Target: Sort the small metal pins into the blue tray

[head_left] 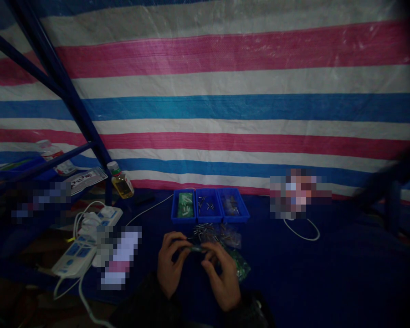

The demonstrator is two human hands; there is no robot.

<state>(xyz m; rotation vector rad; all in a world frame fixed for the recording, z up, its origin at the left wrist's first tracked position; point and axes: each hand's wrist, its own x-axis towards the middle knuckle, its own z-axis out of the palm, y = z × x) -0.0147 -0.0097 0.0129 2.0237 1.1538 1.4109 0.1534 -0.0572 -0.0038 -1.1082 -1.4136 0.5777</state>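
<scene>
Left hand [171, 265] and right hand [222, 279] sit low at the bottom centre of the frame, curled toward each other and grasping a slim greenish cylindrical part [196, 248] between their fingertips; its exact form is too dim to make out. Just above the hands, a clear plastic bag of small metal pins [218, 235] lies on a dark blue cloth [294, 259], and a green-printed packet [241, 265] lies beside the right hand. Farther up sit three joined blue plastic compartment trays [210, 205], with green items in the left compartment, loose metal pins in the middle one and small indistinct pieces in the right one. Toward the left of the frame lie a white power strip [74, 259] and a small bottle of yellow liquid [122, 183], while a striped pink, white and blue tarpaulin [225, 109] fills the upper frame. With a part this small and light this poor, a firm fingertip pinch with both hands kept close over the cloth seems the surest hold.
</scene>
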